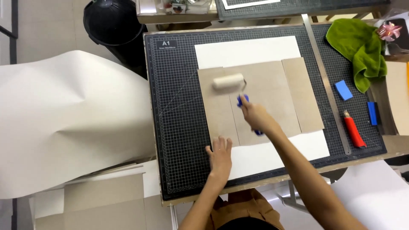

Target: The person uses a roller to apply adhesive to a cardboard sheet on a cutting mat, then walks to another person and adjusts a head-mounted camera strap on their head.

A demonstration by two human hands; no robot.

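Two bare forearms, no sleeves, watch or rings visible. Left hand [219, 156] and right hand [254, 116] ungloved. Brownish-orange garment [247, 208] at near edge, dark fabric below.

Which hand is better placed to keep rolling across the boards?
Right. The right hand already grips the roller by its blue handle, with the roller on the boards. The left hand lies flat at the boards' near edge, likely steadying them.
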